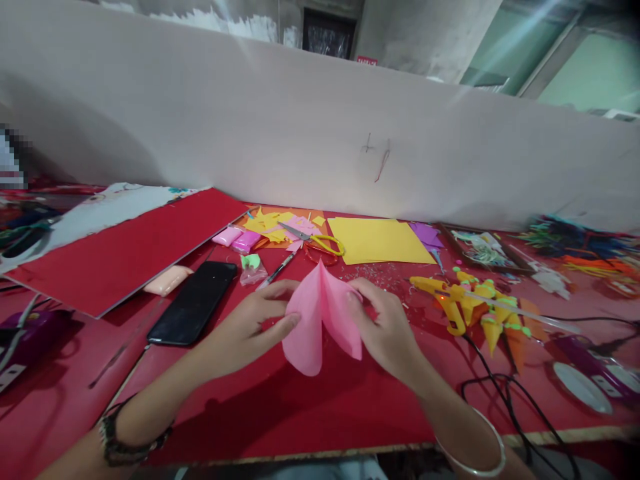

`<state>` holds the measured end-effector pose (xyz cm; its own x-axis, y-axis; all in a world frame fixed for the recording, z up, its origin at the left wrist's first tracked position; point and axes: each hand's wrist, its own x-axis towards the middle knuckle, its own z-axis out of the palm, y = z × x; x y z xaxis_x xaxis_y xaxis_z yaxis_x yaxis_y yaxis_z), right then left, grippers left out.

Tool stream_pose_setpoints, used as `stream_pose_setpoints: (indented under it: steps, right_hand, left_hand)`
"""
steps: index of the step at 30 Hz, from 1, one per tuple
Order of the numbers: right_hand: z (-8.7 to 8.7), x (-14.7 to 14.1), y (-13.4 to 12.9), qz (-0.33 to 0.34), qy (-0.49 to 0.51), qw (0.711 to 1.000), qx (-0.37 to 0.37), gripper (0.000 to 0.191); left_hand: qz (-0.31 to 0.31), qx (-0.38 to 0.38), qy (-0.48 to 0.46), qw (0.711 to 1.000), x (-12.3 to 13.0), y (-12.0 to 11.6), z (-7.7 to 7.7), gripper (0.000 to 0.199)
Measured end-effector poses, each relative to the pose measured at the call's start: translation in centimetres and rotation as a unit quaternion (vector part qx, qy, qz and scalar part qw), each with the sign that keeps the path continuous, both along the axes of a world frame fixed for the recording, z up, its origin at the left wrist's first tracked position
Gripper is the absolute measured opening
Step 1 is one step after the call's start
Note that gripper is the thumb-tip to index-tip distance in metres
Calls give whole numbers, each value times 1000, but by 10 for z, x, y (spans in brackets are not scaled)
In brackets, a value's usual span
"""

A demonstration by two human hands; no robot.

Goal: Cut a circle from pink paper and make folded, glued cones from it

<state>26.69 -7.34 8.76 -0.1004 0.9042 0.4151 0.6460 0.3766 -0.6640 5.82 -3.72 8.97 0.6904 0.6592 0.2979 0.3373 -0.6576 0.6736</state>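
A piece of pink paper (303, 333) is held up over the red tabletop, creased down its middle so two rounded halves stand apart like wings. My left hand (260, 320) pinches the left half at its outer edge, thumb in front and fingers behind. On the other side my right hand (383, 323) grips the right half the same way. Just beyond the paper lie yellow-handled scissors (327, 244), a pen (277, 271) and a small bag with green clay (251, 265).
A black phone (194, 303) lies left, near a large red board (125, 247). Yellow sheets (379, 241) and paper scraps (273, 225) are at the back. Rightward are a yellow glue gun (447, 300) with its cord, yellow cone shapes (493, 327) and a white lid (581, 388).
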Motion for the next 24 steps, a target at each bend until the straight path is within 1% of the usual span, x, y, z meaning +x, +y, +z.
stream_pose_setpoints:
  steps: [2,3,5,7,8,9,11,14,16,19,24]
  right_hand:
    - [4,7,0,8,-10,1000,10,21]
    - [6,9,-1,12,-17,1000,10,22]
    - [10,10,-3,23,-35,999,7,21]
    - [12,7,-5,31,-51,998,12,19]
    - [13,5,-7,32,-61,997,18,18]
    - [14,2,-8,33,-73,997,22,18]
    - [16,-2,-12,38,-98,994,27,19]
    - [18,-7,-16,51,-122,991,13,20]
    - [19,-7,-17,52,-123,991,6,21]
    - [18,-6,-17,43,-116,992,2,21]
    - [15,-2,-16,37,-107,994,-8,24]
  left_hand:
    - [34,-9,-1,999,-6,4,-3,19]
    - [58,-15,-5,998,-8,5,-4,19]
    - [116,-14,-18,993,-8,8,-5,27]
    - [169,18,-21,985,-3,9,-3,34]
    - [183,45,-18,982,1,9,0,36]
    - [189,73,-13,979,5,8,3,39]
    - [179,111,-6,978,13,7,10,43]
    - [159,123,-23,979,24,7,17,38]
    - [155,112,-46,980,29,8,20,30]
    - [153,75,-70,983,33,11,21,21]
    - [162,30,-124,979,30,11,22,28]
